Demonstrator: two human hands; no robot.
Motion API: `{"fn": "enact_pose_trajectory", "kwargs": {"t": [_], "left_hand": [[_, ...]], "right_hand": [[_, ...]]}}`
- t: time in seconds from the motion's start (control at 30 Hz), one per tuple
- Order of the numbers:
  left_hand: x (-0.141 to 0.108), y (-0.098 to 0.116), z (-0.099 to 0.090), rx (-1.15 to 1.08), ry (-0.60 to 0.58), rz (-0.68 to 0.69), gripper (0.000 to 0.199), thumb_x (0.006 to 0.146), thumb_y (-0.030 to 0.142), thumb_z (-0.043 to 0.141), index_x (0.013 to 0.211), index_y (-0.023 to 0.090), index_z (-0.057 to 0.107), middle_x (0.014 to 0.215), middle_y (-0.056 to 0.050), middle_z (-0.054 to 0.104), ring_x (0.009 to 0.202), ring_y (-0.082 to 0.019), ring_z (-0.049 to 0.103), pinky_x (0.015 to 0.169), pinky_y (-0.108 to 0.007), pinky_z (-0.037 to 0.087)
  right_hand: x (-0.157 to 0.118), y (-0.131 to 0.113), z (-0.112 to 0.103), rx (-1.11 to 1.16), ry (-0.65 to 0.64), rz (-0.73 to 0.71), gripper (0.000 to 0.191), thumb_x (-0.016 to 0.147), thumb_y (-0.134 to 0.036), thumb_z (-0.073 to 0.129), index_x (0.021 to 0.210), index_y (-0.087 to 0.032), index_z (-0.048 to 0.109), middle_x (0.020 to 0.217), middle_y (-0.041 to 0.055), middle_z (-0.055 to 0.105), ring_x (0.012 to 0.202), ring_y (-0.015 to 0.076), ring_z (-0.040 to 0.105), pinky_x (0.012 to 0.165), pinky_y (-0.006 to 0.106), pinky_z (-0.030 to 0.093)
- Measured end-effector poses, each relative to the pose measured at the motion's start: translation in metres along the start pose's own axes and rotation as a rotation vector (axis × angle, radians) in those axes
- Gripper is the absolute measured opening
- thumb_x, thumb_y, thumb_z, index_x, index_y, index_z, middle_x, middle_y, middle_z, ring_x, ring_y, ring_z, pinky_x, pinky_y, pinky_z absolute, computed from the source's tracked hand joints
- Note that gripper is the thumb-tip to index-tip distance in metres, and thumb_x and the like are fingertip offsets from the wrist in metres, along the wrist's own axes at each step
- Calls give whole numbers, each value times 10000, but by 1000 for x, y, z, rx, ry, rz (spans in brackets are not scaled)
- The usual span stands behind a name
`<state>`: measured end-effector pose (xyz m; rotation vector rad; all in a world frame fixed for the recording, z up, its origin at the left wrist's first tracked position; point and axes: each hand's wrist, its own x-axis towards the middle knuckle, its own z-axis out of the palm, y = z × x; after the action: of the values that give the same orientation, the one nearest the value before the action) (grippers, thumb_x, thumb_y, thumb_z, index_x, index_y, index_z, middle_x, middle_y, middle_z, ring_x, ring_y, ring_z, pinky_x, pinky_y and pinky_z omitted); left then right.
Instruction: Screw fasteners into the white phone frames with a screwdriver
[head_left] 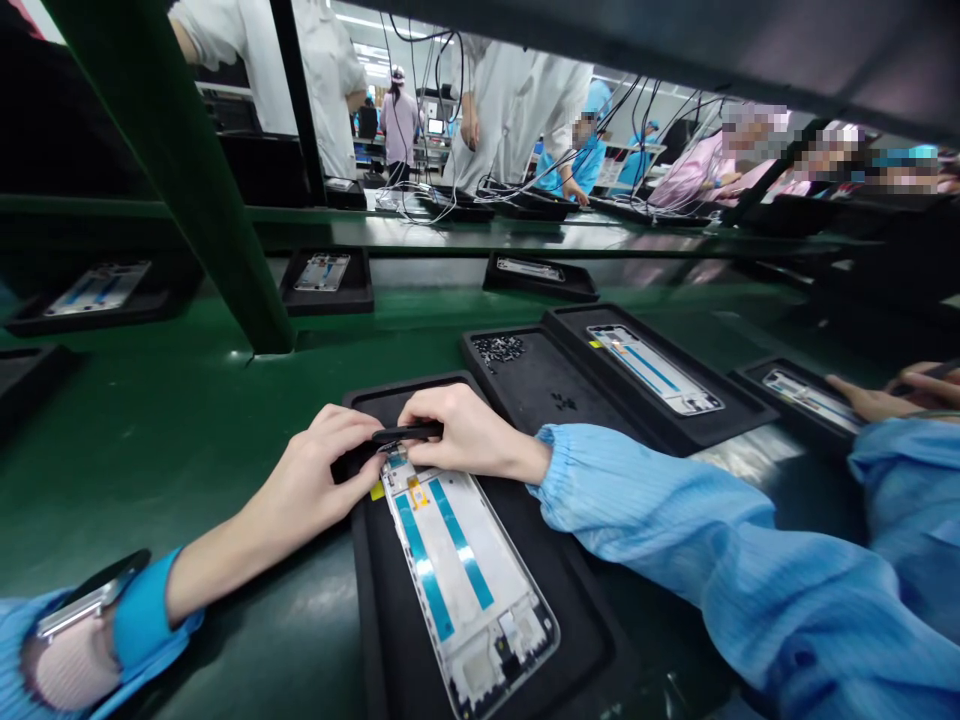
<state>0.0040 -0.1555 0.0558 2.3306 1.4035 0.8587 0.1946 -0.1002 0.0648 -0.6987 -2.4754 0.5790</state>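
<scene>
A silver phone frame (471,570) with two blue strips and a small orange flex piece lies in a black tray (375,640). At its upper end, my left hand (319,465) pinches something dark and thin between thumb and fingers. My right hand (465,430) is closed around a black tool (409,433) that reaches across toward my left fingertips. The tips of both hands nearly meet over the top edge of the frame. A yellow tab (377,491) sticks out at the frame's left side. What exactly lies beneath my fingers is hidden.
Behind my right hand are a tray (540,380) with small dark parts and another tray (720,420) holding a phone frame. More trays line the back. A green post (217,210) rises at left. A neighbour's hand (877,400) is at right; people stand beyond.
</scene>
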Motion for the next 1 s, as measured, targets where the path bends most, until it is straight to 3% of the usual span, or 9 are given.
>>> {"fn": "enact_pose_trajectory", "kwargs": {"t": [0.33, 0.43, 0.63, 0.83, 1.0], "left_hand": [[-1, -3, 1, 57, 10, 148, 211, 832, 269, 487, 909, 177, 660, 920, -61, 665, 897, -205, 549, 757, -309, 494], [0, -1, 0, 106, -14, 206, 221, 865, 234, 442, 922, 163, 643, 914, -69, 652, 914, -212, 513, 759, -341, 479], [4, 0, -4, 255, -137, 311, 220, 890, 189, 407, 935, 147, 618, 951, -75, 628, 960, -234, 446, 807, -403, 422], [9, 7, -8, 337, -172, 361, 229, 876, 155, 392, 895, 135, 619, 900, -77, 619, 910, -237, 460, 761, -410, 423], [9, 7, -9, 511, -256, 397, 232, 843, 105, 391, 855, 145, 619, 913, -87, 613, 924, -271, 475, 719, -426, 419]], "right_hand": [[0, 0, -2, -13, -40, -43, 92, 704, -114, 601, 786, -115, 641, 773, 30, 639, 702, 118, 544, 638, 206, 386], [4, 2, -8, 84, -76, 49, 88, 711, -131, 600, 758, -115, 672, 747, 22, 647, 673, 103, 539, 622, 196, 381], [11, 13, -11, 484, -206, 392, 181, 682, -243, 630, 791, -113, 694, 635, 0, 610, 555, 75, 491, 501, 174, 362], [13, 11, -8, 578, -217, 456, 121, 639, -191, 622, 719, -113, 668, 581, -15, 585, 522, 64, 491, 480, 159, 367], [13, 11, -6, 506, -203, 438, 123, 632, -155, 600, 729, -120, 667, 612, -13, 607, 530, 70, 512, 487, 163, 380]]}}
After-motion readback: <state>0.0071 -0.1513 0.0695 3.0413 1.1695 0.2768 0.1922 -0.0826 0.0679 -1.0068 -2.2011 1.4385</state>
